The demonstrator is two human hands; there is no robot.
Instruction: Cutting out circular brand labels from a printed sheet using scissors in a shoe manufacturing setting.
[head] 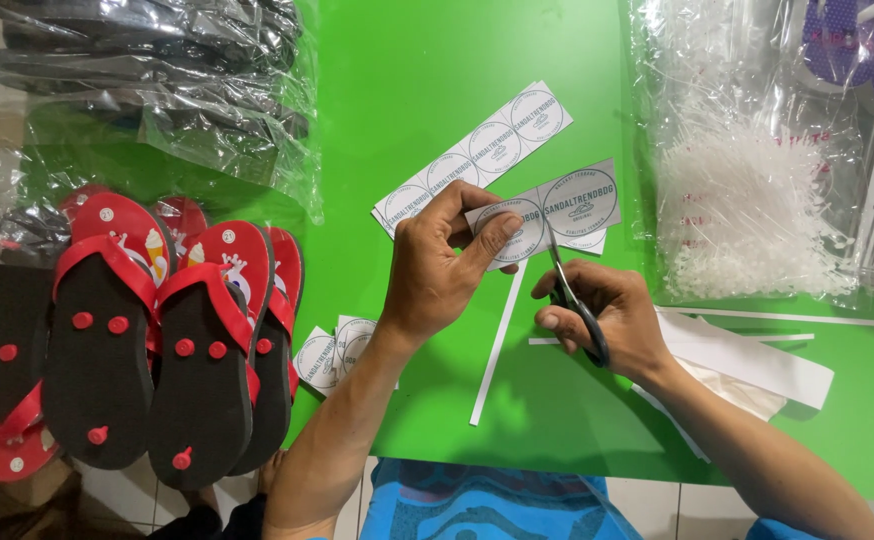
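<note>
1. Green table (437, 60): carries everything below; bare patches at 12 o'clock and 6 o'clock.
2. Clear bag of white plastic ties (747, 200), at 2 o'clock: full, its contents heaped toward the lower half.
3. Clear bags of dark sandals (147, 70), at 10 o'clock: stacked, several pairs inside.
4. Loose red-and-black sandals (147, 350), at 8 o'clock: overlapping, mostly soles up, off the table's left edge.
5. Left hand (437, 275): thumb and fingers pinched on the label strip, the nearer hand to it.
6. Right hand (602, 315): closed through the handles of the scissors (572, 290), blades pointing toward 12 o'clock.
7. Label strip (547, 215): grey, round printed labels, long axis running 8 to 2 o'clock; it lies just toward 12 o'clock of the right hand, the blades meeting its lower edge between two labels.
8. Uncut label strip (477, 155): flat on the table, parallel, just beyond.
9. Cut labels (332, 355), at 7 o'clock: small loose pile.
10. White paper offcuts (497, 345): thin slivers below both hands.
</note>
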